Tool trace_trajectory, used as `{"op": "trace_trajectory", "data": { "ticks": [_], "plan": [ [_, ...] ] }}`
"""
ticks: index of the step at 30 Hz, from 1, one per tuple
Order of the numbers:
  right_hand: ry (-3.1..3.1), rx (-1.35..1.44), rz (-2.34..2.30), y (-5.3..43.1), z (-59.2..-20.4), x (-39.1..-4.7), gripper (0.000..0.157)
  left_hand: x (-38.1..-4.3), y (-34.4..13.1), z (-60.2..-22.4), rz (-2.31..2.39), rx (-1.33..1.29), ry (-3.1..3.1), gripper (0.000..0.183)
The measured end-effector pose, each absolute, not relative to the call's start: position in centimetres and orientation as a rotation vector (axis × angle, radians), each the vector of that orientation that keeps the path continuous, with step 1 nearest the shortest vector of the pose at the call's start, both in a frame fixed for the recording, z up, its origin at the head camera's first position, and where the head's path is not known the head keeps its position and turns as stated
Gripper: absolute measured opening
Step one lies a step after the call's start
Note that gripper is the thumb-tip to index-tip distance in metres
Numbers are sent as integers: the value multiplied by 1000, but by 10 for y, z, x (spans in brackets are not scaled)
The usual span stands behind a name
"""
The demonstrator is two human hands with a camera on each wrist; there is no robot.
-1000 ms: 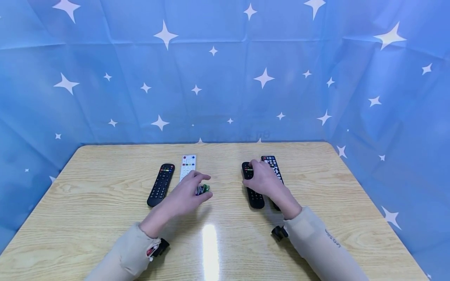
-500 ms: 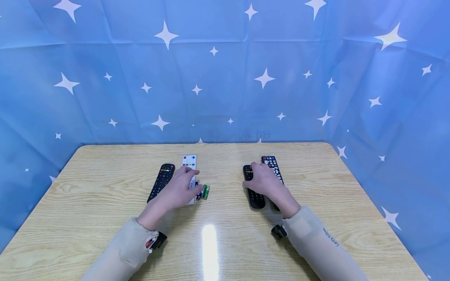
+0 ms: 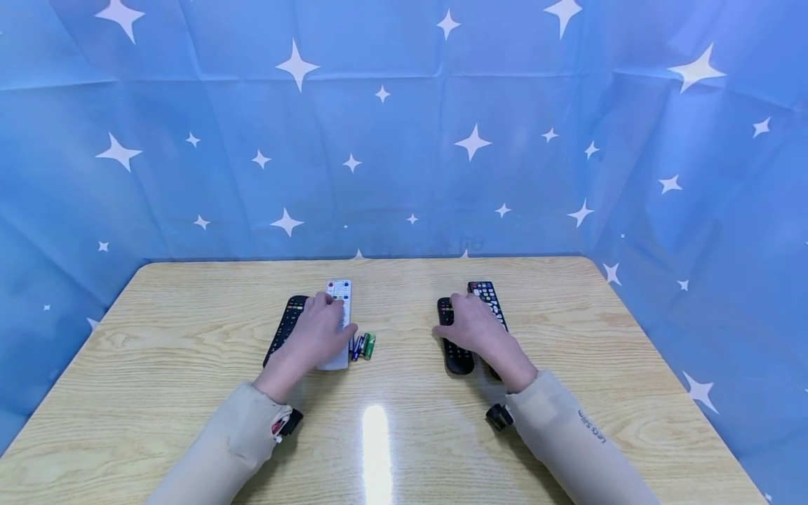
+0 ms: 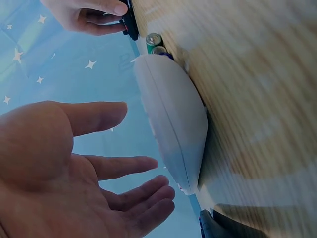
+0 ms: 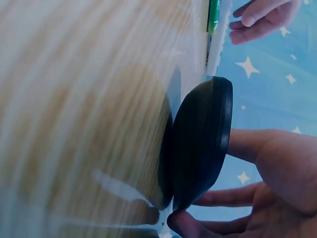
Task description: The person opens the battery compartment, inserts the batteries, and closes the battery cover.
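Observation:
My left hand point(image 3: 314, 335) hovers over a white remote control point(image 3: 337, 358), thumb spread from the fingers. In the left wrist view those fingers are nearly straight, and a gap shows between the thumb point(image 4: 101, 117) and the white remote's edge point(image 4: 173, 114). My right hand point(image 3: 475, 326) grips a black remote control point(image 3: 459, 359) at its upper half, thumb on its left edge and fingers across its far part. From the right wrist, this black remote point(image 5: 200, 144) shows end-on, low against the table, partly hiding the thumb and fingertips.
Green and blue batteries point(image 3: 365, 346) lie just right of the white remote. Another black remote point(image 3: 287, 326) is partly under the left forearm's line. A black remote with pale buttons point(image 3: 491, 298) lies beside the right hand. A starry blue curtain point(image 3: 404, 175) hangs behind the wooden table point(image 3: 416, 449).
My left hand has moved left from above the batteries to over the white remote, uncovering the batteries. The right hand stays put; the far end of its black remote has shifted slightly nearer.

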State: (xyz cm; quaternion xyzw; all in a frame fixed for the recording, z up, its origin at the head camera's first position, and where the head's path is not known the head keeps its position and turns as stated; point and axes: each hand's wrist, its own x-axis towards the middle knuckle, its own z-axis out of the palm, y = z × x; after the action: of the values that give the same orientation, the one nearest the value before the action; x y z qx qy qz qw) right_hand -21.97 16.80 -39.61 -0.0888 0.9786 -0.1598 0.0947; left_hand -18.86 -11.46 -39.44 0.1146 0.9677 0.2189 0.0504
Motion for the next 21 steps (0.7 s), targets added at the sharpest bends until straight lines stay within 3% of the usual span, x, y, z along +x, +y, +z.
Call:
{"op": "trace_trajectory", "data": {
  "ticks": [6,21],
  "plan": [
    [2916,-270,-476,170,-391,-216,73,-195,-113,-395,630,307,2941,56],
    [2943,-459,-549,173,-389,-207,50,-208,-105,-401,511,226,2991,49]
  ]
}}
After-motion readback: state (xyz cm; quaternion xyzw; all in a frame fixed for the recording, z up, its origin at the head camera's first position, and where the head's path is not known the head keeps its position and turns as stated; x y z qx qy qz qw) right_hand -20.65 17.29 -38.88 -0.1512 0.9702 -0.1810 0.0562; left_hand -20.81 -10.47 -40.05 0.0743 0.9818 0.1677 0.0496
